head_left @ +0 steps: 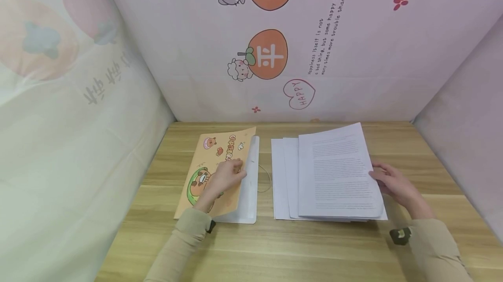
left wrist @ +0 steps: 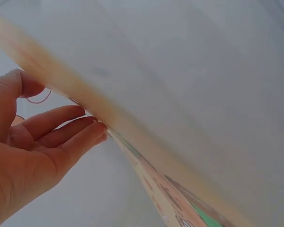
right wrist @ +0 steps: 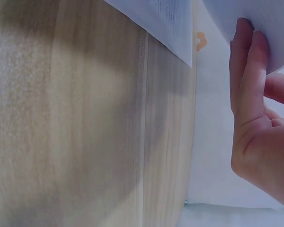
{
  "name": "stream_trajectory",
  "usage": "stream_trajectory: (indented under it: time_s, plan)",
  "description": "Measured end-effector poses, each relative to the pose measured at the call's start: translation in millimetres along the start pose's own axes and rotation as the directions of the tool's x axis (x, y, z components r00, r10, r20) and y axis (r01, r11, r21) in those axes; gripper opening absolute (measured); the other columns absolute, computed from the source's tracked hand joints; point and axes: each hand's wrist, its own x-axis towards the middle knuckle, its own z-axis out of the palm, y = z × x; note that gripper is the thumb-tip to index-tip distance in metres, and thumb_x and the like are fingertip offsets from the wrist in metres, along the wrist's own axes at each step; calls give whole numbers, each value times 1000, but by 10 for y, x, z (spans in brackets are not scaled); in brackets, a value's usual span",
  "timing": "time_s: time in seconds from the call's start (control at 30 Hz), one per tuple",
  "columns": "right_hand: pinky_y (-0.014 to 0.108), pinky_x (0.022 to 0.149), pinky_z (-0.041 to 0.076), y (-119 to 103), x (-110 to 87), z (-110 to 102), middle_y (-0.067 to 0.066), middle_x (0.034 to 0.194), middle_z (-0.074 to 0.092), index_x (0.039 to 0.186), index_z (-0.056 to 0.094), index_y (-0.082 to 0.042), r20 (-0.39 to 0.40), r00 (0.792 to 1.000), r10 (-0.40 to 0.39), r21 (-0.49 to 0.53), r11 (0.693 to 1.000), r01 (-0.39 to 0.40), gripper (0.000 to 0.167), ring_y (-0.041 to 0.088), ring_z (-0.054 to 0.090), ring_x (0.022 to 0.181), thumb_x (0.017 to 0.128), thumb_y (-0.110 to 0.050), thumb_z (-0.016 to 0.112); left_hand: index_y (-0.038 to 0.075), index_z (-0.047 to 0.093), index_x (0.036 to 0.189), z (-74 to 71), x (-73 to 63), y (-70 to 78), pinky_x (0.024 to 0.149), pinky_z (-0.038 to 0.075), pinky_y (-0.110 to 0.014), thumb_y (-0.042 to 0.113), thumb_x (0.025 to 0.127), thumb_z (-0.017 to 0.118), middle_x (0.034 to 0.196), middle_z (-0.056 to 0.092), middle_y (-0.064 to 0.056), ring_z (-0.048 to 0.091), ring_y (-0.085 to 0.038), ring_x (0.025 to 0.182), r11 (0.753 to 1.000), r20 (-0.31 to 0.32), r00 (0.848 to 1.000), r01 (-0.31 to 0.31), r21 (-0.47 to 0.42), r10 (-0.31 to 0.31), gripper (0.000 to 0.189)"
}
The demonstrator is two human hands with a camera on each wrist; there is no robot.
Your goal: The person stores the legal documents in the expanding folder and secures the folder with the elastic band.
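An orange folder (head_left: 214, 142) with capybara cartoons lies on the left of the wooden table, its cover raised at the right edge over a white inner side (head_left: 251, 194). My left hand (head_left: 228, 175) holds the cover by that edge; in the left wrist view the thumb (left wrist: 31, 85) and fingertips (left wrist: 102, 127) meet the cover. To the right lies a fanned stack of white paper (head_left: 280, 181). My right hand (head_left: 394, 183) pinches the right edge of the top printed sheets (head_left: 342, 173), which lift and bow there. The right wrist view shows its fingers (right wrist: 255, 61) against the paper.
A thin looped cord (head_left: 269, 177) extends from the folder toward the paper. White printed cloth walls (head_left: 196, 55) enclose the wooden table (head_left: 291, 247) at the back and both sides. Each wrist carries a small dark device (head_left: 400, 235).
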Motion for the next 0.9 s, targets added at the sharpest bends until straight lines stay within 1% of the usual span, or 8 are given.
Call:
stream_trajectory:
  time_s: [0.07,0.17,0.27,0.37,0.5,0.6,0.73,0.9]
  plan:
    - [24,76,57,9,5,-5,-22,95,66,148,16,11,1,1000,0,2,1000,0,61,1,68,88,106,-24,43,9,42,67,0,0,8,43,20,-17,12,88,59,101,72,-22,20,-6,47,999,-12,999,-31,26,31,27]
    - [24,75,57,11,4,-8,-22,95,67,147,18,11,0,1000,-1,10,1000,1,60,1,68,87,105,-23,44,10,45,68,-7,-8,29,43,20,-17,11,87,58,60,47,-3,21,-6,47,999,-18,999,-40,36,41,24]
    - [24,75,57,-3,-3,-3,-21,95,68,147,18,11,-6,1000,-1,20,1000,2,60,1,69,88,105,-23,45,2,61,79,-17,-15,47,42,21,-17,10,88,58,52,29,8,22,-6,46,999,-22,999,-37,38,38,12]
    - [24,76,57,-26,-10,5,-22,95,68,148,15,12,-8,1000,2,19,1000,-2,64,1,69,88,105,-24,45,-3,71,101,-26,-25,56,40,21,-16,9,88,58,50,33,4,21,-4,44,999,-24,999,-27,35,28,22]
    - [23,77,57,-56,0,19,-23,94,67,151,8,12,-5,1000,24,35,999,-24,70,-1,68,89,105,-26,45,-4,67,122,-63,-44,79,39,25,-15,10,89,60,87,74,-17,27,-5,43,1000,-26,1000,7,0,-7,37]
    - [24,77,57,-73,13,29,-22,95,68,151,13,9,4,999,34,97,995,-34,67,0,68,89,104,-24,47,-3,64,127,-105,-55,100,42,33,-16,11,89,61,126,67,-21,46,-8,52,999,-34,999,31,-33,-32,41]
    - [25,76,57,-99,27,54,-18,97,70,145,29,-3,25,1000,14,197,980,-18,49,3,69,90,103,-19,49,0,64,128,-147,-59,99,49,41,-16,12,89,60,129,67,-18,65,-18,76,996,-49,997,53,-65,-57,41]
    - [25,76,58,-144,51,106,-18,100,71,146,28,-2,45,999,-18,229,973,7,50,2,69,92,104,-19,48,3,61,133,-176,-66,61,43,32,-17,14,91,57,132,65,-16,43,-11,51,984,-30,995,86,-154,-91,44]
